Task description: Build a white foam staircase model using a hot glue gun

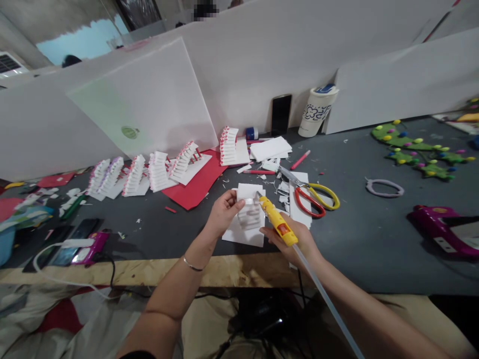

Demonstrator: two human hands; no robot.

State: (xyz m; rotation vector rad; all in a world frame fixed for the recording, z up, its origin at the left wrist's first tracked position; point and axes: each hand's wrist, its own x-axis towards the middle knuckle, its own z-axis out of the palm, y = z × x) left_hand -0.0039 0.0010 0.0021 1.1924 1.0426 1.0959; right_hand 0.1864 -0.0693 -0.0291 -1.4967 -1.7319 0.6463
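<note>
My left hand pinches a small white folded paper staircase piece, holding it just above a white sheet near the table's front edge. My right hand grips a yellow glue gun with an orange trigger. Its metal tip points up and left and meets the top of the paper piece. A clear glue stick trails back from the gun toward me.
Red and yellow scissors lie just right of the work. A row of finished white paper staircases stands left, with a red sheet, a white cup, a phone, green felt shapes and a purple tool around.
</note>
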